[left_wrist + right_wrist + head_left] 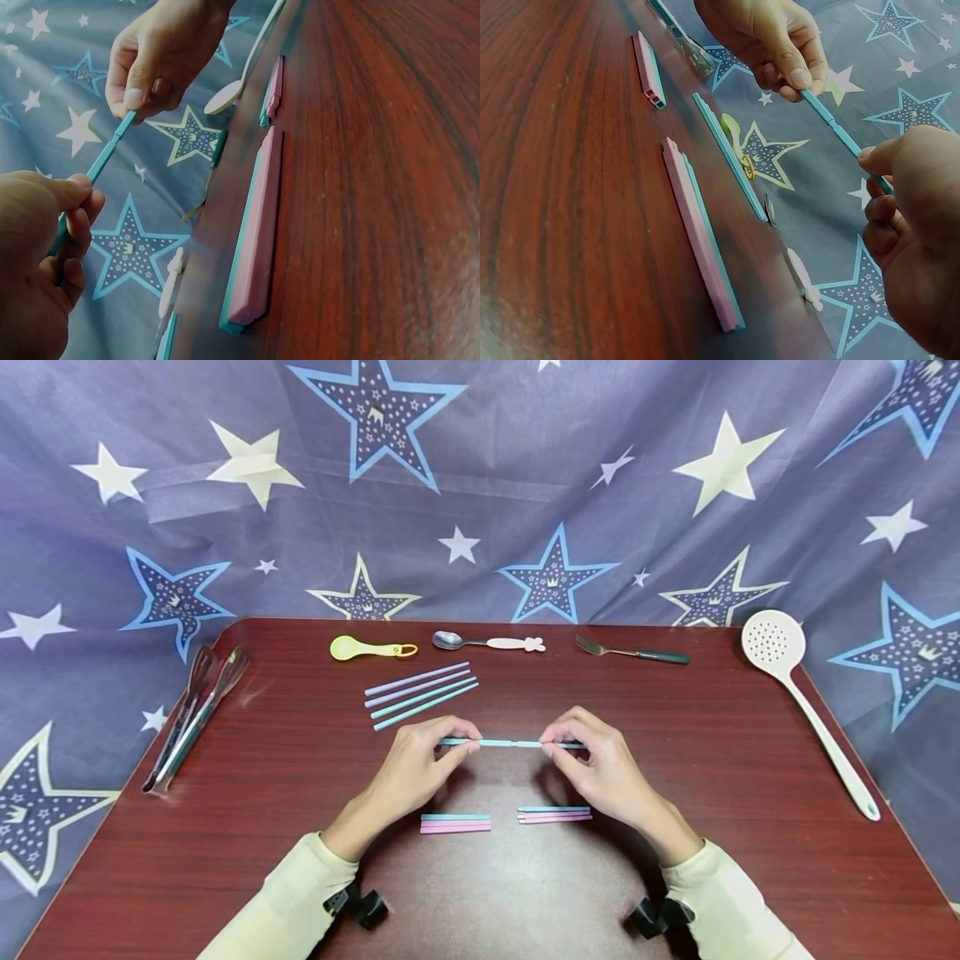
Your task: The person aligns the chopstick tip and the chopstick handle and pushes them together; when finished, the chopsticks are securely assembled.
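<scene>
Between my hands a thin teal chopstick (495,743) lies level, just above the table in front of me. My left hand (416,768) pinches its left half between thumb and fingers. On the right half, my right hand (600,768) has a similar pinch. The halves meet end to end at a narrower neck, seen in both wrist views; whether they are fully joined I cannot tell. Below the hands lie two small groups of chopstick halves: teal and pink pieces (455,828) at left, teal and pink pieces (555,817) with stepped ends at right.
Several long purple and teal chopsticks (417,678) lie slanted behind my left hand. Along the back are a yellow measuring spoon (363,648), a spoon (502,644) and a fork (637,654). Whisks (191,727) lie at the left edge, a white skimmer (813,714) at the right.
</scene>
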Available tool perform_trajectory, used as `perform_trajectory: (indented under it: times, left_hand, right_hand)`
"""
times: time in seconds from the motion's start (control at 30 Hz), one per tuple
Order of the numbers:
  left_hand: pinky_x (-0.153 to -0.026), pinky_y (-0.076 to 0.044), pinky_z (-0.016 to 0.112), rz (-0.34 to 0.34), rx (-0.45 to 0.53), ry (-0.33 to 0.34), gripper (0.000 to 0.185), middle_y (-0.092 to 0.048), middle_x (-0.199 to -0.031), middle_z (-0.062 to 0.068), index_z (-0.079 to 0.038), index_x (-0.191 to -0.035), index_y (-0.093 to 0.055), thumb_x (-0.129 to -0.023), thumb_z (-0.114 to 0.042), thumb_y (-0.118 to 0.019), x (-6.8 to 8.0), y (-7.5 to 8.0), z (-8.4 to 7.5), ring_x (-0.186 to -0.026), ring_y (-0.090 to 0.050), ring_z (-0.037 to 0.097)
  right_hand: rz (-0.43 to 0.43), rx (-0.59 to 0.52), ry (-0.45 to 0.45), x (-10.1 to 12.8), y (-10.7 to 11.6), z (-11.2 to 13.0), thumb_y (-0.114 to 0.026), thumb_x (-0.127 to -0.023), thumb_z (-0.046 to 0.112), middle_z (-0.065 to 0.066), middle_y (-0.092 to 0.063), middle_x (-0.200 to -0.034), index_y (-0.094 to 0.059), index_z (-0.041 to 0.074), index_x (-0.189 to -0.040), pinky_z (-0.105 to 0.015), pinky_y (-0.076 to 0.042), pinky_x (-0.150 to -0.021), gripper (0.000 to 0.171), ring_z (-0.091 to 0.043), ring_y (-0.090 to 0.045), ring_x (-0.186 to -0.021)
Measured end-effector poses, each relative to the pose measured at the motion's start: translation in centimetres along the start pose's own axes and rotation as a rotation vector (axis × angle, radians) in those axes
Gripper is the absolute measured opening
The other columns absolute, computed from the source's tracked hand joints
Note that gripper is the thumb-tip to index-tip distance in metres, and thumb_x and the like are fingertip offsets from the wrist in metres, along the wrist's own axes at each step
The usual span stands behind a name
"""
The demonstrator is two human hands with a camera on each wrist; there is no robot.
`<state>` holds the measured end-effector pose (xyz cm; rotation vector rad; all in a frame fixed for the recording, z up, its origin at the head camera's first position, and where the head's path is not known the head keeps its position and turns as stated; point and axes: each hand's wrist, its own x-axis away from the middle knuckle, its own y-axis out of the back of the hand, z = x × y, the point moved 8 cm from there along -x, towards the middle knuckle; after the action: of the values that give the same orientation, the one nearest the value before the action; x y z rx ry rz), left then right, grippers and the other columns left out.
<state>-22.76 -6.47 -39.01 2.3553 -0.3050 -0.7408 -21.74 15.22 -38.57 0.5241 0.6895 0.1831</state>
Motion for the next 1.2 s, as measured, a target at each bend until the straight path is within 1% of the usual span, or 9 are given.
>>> perform_trajectory:
  times: [0.2, 0.33, 0.47, 0.6, 0.77, 0.87, 1.03, 1.2]
  left_hand:
    - [-0.059, -0.042, 0.019, -0.007, 0.017, 0.002, 0.008, -0.076, -0.091, -0.006, -0.017, -0.1, -0.074, -0.093, -0.016, -0.077, 0.0, -0.3, 0.2, -0.063, -0.045, 0.001]
    - [-0.061, -0.043, 0.02, -0.012, 0.032, 0.02, 0.008, -0.075, -0.091, -0.006, -0.017, -0.1, -0.074, -0.093, -0.016, -0.077, 0.1, -0.6, 0.4, -0.066, -0.049, 0.002]
    - [-0.06, -0.042, 0.02, -0.017, 0.067, 0.045, 0.006, -0.07, -0.089, -0.005, -0.018, -0.101, -0.074, -0.095, -0.016, -0.075, 0.2, -0.9, 0.5, -0.064, -0.047, 0.002]
    - [-0.059, -0.04, 0.02, 0.0, 0.104, 0.077, 0.006, -0.062, -0.087, -0.005, -0.018, -0.105, -0.072, -0.099, -0.017, -0.07, 0.3, -1.5, 0.2, -0.063, -0.044, 0.003]
    - [-0.062, -0.04, 0.02, 0.002, 0.119, 0.11, 0.008, -0.056, -0.084, -0.005, -0.018, -0.105, -0.07, -0.098, -0.016, -0.072, 0.5, -2.0, 0.0, -0.067, -0.046, 0.005]
    - [-0.063, -0.04, 0.02, -0.004, 0.124, 0.111, 0.01, -0.056, -0.084, -0.005, -0.017, -0.105, -0.07, -0.096, -0.014, -0.073, 0.6, -2.1, -0.1, -0.069, -0.047, 0.005]
    - [-0.06, -0.04, 0.02, -0.013, 0.138, 0.107, 0.009, -0.055, -0.082, -0.004, -0.016, -0.103, -0.07, -0.096, -0.012, -0.073, 0.6, -2.1, -0.2, -0.067, -0.046, 0.004]
    - [-0.059, -0.04, 0.019, -0.024, 0.145, 0.097, 0.008, -0.055, -0.08, -0.004, -0.014, -0.101, -0.07, -0.095, -0.01, -0.073, 0.6, -2.1, -0.3, -0.066, -0.046, 0.003]
  right_hand:
    - [0.021, 0.006, -0.043, 0.1, -0.2, -0.3, -0.076, -0.089, -0.001, 0.006, -0.067, -0.093, -0.074, 0.012, -0.094, -0.018, -0.045, -0.068, 0.014, -0.005, -0.059, -0.083]
    - [0.029, 0.002, -0.079, 0.1, -0.3, -0.4, -0.076, -0.09, 0.0, 0.007, -0.067, -0.093, -0.074, 0.012, -0.094, -0.017, -0.045, -0.069, 0.012, -0.004, -0.059, -0.083]
    - [0.012, -0.004, -0.081, 0.2, -0.4, -0.5, -0.076, -0.089, 0.0, 0.005, -0.067, -0.093, -0.074, 0.014, -0.095, -0.018, -0.046, -0.068, 0.016, -0.005, -0.059, -0.081]
    - [-0.001, -0.012, -0.08, 0.2, -0.6, -0.5, -0.077, -0.088, -0.001, 0.004, -0.068, -0.093, -0.076, 0.016, -0.098, -0.017, -0.047, -0.068, 0.02, -0.007, -0.059, -0.079]
    - [-0.022, -0.015, -0.051, 0.2, -0.6, -0.1, -0.08, -0.085, 0.0, 0.003, -0.067, -0.094, -0.078, 0.015, -0.1, -0.017, -0.046, -0.068, 0.021, -0.008, -0.06, -0.079]
    - [-0.026, -0.024, -0.036, 0.1, -0.6, 0.2, -0.08, -0.086, 0.001, 0.003, -0.068, -0.091, -0.078, 0.015, -0.098, -0.017, -0.045, -0.066, 0.019, -0.007, -0.059, -0.078]
    - [-0.016, -0.029, -0.034, 0.1, -1.0, 0.4, -0.08, -0.087, 0.001, 0.004, -0.071, -0.086, -0.077, 0.015, -0.095, -0.017, -0.042, -0.058, 0.017, -0.004, -0.055, -0.072]
    - [-0.033, -0.019, -0.037, 0.4, -1.1, 0.5, -0.08, -0.087, 0.0, 0.006, -0.071, -0.084, -0.076, 0.016, -0.094, -0.019, -0.042, -0.056, 0.018, -0.004, -0.055, -0.072]
